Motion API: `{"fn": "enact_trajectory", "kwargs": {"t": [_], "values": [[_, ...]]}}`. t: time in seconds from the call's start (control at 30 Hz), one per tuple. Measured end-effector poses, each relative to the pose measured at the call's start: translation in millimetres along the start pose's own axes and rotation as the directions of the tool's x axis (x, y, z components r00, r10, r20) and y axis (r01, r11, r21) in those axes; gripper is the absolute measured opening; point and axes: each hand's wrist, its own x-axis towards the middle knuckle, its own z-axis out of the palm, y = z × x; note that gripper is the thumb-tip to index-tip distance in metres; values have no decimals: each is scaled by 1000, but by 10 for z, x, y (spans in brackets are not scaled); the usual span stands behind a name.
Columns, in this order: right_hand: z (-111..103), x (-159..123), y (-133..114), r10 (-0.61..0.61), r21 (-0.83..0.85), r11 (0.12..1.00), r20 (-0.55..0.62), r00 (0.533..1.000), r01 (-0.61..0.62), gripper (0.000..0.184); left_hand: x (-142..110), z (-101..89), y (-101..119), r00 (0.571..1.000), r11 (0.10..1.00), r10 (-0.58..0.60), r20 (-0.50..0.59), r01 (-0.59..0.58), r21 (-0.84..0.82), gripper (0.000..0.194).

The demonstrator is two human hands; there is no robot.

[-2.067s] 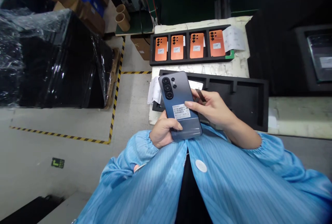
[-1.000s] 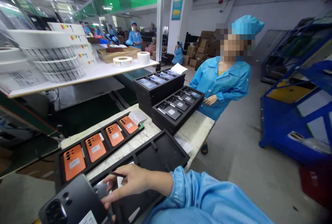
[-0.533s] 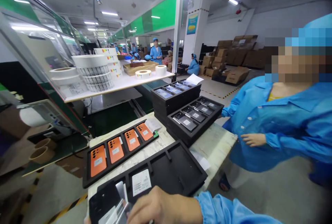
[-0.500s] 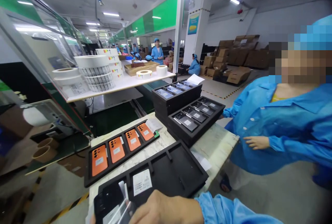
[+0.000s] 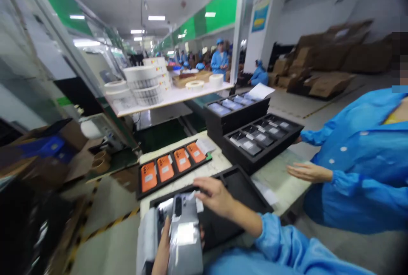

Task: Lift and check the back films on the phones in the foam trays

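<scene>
My left hand (image 5: 163, 247) grips a grey smartphone (image 5: 186, 241), its thumb on one side and fingertips on the other. The back of the phone faces up, with a dark camera block and a bright, glossy label. My right hand (image 5: 215, 196) is beside the phone's top end, fingers apart and slightly bent, and I see nothing held in it. Beneath both hands is a black foam tray (image 5: 242, 190) with wide compartments. Another grey phone (image 5: 165, 208) shows partly behind my left thumb.
Beyond lies a black tray of orange phones (image 5: 165, 168). Stacked trays carry dark phones (image 5: 251, 143) and bluish phones (image 5: 234, 103). A co-worker's hand (image 5: 309, 172) reaches over the table's right edge. Label rolls (image 5: 143, 79) stand on a raised shelf (image 5: 175, 98).
The view has swung left, shifting the scene rightward. My right hand has lifted off the phone at the lower edge. My left hand now shows around a grey phone. The co-worker's hand is nearer the table.
</scene>
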Motion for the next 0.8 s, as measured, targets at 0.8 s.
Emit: {"fn": "enact_trajectory", "kwargs": {"t": [0.8], "values": [[220,-403,708,613,184,778,-12,790,-601,43,245,-277,-204,994,986,38,-104,-20,168,50]]}}
